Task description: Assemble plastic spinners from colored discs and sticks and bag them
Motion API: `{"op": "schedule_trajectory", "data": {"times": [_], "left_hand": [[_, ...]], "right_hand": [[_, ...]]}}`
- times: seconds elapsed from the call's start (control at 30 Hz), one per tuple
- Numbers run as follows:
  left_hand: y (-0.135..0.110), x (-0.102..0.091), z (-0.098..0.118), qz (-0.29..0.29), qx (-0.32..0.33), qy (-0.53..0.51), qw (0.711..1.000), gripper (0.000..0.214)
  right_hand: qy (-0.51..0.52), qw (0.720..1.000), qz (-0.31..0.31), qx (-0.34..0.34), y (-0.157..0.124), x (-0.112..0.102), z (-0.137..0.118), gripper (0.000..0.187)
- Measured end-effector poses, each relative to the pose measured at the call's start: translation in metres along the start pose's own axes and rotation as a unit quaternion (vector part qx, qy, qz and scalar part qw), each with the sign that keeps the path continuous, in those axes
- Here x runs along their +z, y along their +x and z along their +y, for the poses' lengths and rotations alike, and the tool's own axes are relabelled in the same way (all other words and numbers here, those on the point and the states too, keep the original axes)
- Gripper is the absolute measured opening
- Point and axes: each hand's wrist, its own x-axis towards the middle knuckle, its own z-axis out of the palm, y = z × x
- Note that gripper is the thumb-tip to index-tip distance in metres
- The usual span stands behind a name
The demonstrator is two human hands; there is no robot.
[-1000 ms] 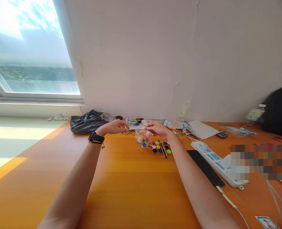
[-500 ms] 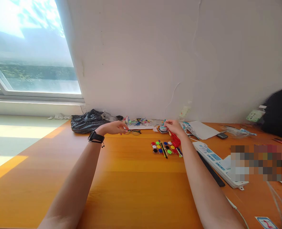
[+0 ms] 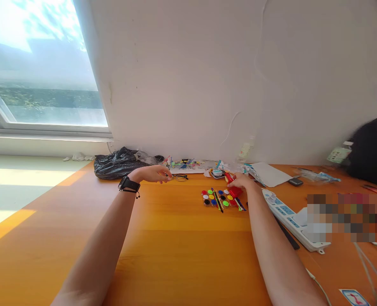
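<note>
At the far side of the table, my left hand [image 3: 156,173], with a black watch on its wrist, has its fingers drawn together beside a pair of glasses [image 3: 180,177]. Whatever is at those fingertips is too small to make out. My right hand [image 3: 243,180] bends its fingers over a shiny red object [image 3: 235,191], part of which they hide. Just left of it lie a set of small round paint pots [image 3: 214,202] in several colours and thin brushes [image 3: 219,200]. Behind them sits a small round white-lidded container [image 3: 218,173].
A black plastic bag [image 3: 118,163] lies at the back left. Small coloured pieces [image 3: 188,163] are spread along the wall on white paper. To the right are a white power strip [image 3: 295,221], a paper sheet [image 3: 271,174] and a small black box [image 3: 296,181].
My right hand has moved from the round white-lidded container to the right and nearer, onto the red object. My left hand has stayed almost where it was.
</note>
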Motion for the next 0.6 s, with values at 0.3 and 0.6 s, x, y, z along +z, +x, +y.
{"op": "schedule_trajectory", "data": {"times": [0.3, 0.6], "left_hand": [[0.001, 0.000, -0.006, 0.009, 0.014, -0.022, 1.000, 0.050], [0.008, 0.000, -0.020, 0.054, 0.041, -0.002, 0.998, 0.040]], "right_hand": [[-0.040, 0.998, 0.043, 0.030, 0.001, -0.011, 0.000, 0.032], [-0.069, 0.988, 0.130, 0.050, -0.010, -0.001, 0.008, 0.039]]}}
